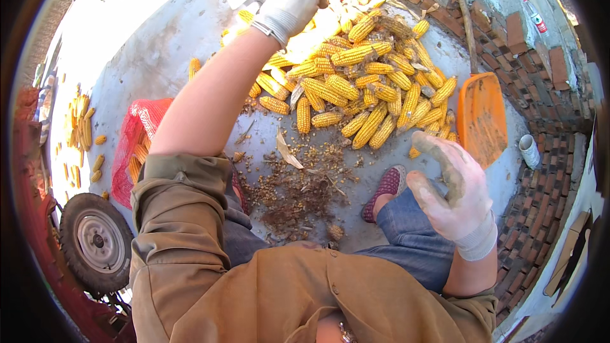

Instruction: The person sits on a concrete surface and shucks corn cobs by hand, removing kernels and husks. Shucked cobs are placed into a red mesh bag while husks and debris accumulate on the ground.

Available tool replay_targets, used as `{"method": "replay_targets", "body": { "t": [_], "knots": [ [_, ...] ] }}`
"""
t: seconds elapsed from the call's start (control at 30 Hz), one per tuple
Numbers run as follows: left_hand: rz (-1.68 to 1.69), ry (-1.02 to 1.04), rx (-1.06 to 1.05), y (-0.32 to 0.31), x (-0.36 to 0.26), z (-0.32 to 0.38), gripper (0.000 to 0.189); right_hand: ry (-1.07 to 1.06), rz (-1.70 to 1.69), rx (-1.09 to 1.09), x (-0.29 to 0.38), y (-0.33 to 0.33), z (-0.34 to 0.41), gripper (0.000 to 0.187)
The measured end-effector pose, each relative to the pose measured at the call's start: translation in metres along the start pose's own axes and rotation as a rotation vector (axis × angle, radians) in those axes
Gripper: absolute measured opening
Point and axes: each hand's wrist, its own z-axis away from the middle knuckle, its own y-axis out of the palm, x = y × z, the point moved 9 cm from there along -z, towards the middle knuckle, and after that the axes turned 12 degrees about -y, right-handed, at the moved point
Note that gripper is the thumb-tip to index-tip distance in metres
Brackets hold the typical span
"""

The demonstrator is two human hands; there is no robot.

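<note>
Both hands wear pale knitted work gloves with dirty, coated fingers. My left hand (298,2) is stretched forward over the far, sunlit side of the corn pile; its fingers are curled, and glare and the hand's back hide whether it holds anything. My right hand (450,188) is raised above my right knee, thumb and fingers apart, with nothing between them. A heap of yellow corn cobs (352,85), husked, lies on the concrete floor before me. Loose kernels and brown chaff (305,190) are scattered between my feet. A red mesh sack (125,152) holding cobs stands beside my left arm.
An orange shovel (482,119) with a wooden handle leans right of the heap, near a brick wall (538,200). A pale cup-like container (529,151) stands beside it. A plastic bottle (537,18) lies far right. At left are more cobs (81,124) and a vehicle wheel (97,243).
</note>
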Motion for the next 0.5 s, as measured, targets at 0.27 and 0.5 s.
{"method": "replay_targets", "body": {
  "t": [0.27, 0.5],
  "knots": [
    [-0.445, -0.224, -0.643, -0.390, -0.075, 0.007, 0.056, 0.005, -0.011, 0.055, 0.004, 0.004, 0.005, 0.047],
    [-0.641, -0.789, -0.737, -0.627, 0.108, 0.082, 0.064, 0.030, 0.081, 0.147, 0.003, 0.016, 0.004, 0.051]
  ]
}}
